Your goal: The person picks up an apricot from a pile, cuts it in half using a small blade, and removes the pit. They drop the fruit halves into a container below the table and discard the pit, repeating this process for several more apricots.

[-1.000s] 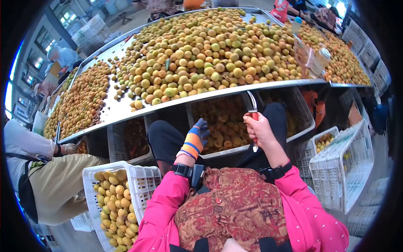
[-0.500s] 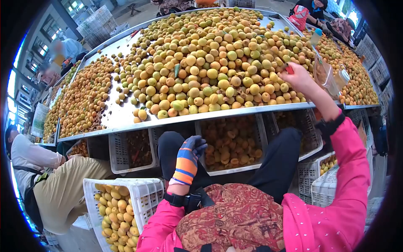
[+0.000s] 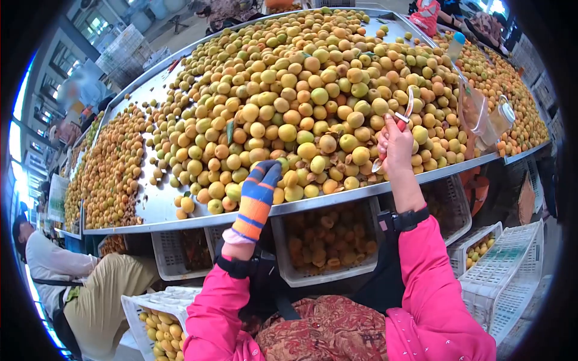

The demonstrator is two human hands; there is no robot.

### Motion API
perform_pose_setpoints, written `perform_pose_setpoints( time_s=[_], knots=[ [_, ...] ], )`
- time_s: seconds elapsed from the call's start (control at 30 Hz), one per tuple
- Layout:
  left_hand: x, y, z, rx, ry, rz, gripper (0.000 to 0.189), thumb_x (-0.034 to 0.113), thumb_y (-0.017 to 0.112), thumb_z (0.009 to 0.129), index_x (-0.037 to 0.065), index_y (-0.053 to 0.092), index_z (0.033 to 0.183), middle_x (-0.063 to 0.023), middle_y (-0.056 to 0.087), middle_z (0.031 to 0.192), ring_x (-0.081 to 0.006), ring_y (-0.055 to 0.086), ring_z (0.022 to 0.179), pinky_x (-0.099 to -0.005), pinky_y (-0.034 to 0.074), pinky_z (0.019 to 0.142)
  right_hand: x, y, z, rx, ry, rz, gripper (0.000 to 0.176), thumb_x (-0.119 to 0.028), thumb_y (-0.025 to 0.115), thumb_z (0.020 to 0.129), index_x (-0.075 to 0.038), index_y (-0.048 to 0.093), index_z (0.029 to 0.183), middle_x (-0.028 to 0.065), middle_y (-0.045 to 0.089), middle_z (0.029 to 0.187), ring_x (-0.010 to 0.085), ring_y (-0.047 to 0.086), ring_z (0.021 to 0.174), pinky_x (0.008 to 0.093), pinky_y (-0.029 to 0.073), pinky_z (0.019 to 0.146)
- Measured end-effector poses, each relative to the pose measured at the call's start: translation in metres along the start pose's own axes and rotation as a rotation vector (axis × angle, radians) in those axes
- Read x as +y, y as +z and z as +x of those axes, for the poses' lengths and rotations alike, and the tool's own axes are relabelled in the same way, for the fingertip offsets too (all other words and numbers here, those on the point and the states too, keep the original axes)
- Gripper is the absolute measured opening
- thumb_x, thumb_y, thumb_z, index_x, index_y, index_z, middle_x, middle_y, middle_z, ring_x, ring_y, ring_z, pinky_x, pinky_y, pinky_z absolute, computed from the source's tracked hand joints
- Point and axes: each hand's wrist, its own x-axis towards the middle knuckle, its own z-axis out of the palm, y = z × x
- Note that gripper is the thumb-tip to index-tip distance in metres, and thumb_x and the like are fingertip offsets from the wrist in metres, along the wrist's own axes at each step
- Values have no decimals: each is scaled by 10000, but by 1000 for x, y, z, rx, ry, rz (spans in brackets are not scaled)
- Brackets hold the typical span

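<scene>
A large heap of yellow-orange and greenish apricots covers the metal-edged table in front of me. My left hand, in a blue and orange striped glove, reaches the front of the heap. Its fingers bend around a greenish apricot, partly hidden by the fingertips. Bare and closed, my right hand grips a red-handled knife above the right front of the heap. The knife's thin curved blade points up, and a metal tip shows below the fist. Split, browned apricots lie between my hands.
Under the table edge stands a white crate of apricot pieces. Another apricot crate is at my lower left, beside a seated person. A plastic jug stands at right, near white crates.
My left hand has moved from above my lap up to the front of the heap. My right hand has come left and lower, with the knife now upright. The view has shifted.
</scene>
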Motion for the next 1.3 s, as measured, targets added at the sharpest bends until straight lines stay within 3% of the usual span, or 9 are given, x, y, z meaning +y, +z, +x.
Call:
perform_pose_setpoints(
  time_s=[0.2,0.33,0.4,0.43,0.57,0.8,0.93,1.07,1.3],
  knots=[
    [15,71,103,-132,278,460,221,187,624,801,33,614,961,-111,623,775,-161,576,699,-267,459,673,-13,-3,0,6,74,141,147,-152,589,866,-104,458,819,-34,388,569,51,330,390,200,252,334],
    [19,135,161,-268,335,833,328,252,617,762,66,620,1032,-174,634,977,-322,605,910,-376,470,809,-10,1,-2,33,122,91,125,-156,598,860,-83,498,870,-22,404,566,54,332,387,203,240,339],
    [-27,145,204,-334,1006,1002,365,186,674,637,67,640,980,-159,647,873,-348,612,807,-386,497,745,-8,1,2,54,157,98,130,-158,600,857,-80,496,868,-30,386,542,53,308,363,211,220,325],
    [9,160,185,-487,722,1451,304,142,652,594,76,655,891,-147,646,856,-348,612,799,-407,501,717,-7,-1,3,29,158,107,131,-160,599,858,-84,493,863,-37,373,538,50,302,360,209,214,322],
    [3,172,182,-418,861,1605,202,127,657,599,141,653,801,-72,638,821,-263,611,831,-390,489,665,-6,0,8,-28,152,65,138,-175,591,865,-100,475,856,-55,338,535,39,291,361,197,211,315],
    [5,162,167,-287,752,1344,346,144,662,612,121,605,953,-99,620,930,-271,581,933,-421,455,761,7,4,2,-75,126,-44,155,-210,589,878,-111,471,888,-55,339,548,35,306,375,183,231,316],
    [8,133,127,-47,684,751,371,135,691,629,83,596,983,-137,606,966,-254,588,894,-383,465,749,13,16,-12,-192,60,-159,171,-253,531,915,-117,426,915,-48,356,585,34,316,387,179,227,321],
    [-4,89,102,-114,-66,-338,490,179,729,719,93,497,1142,-53,576,986,-126,579,787,-241,486,600,32,22,-18,-354,89,-227,192,-305,491,936,-125,427,946,-41,389,647,31,363,436,168,252,351],
    [-21,37,79,-211,89,-613,447,165,621,845,121,442,1251,-55,574,1022,-160,596,843,-277,510,708,65,29,-24,-553,35,-463,158,-192,502,934,-48,517,999,-47,422,651,26,355,547,196,284,453]
  ],
)
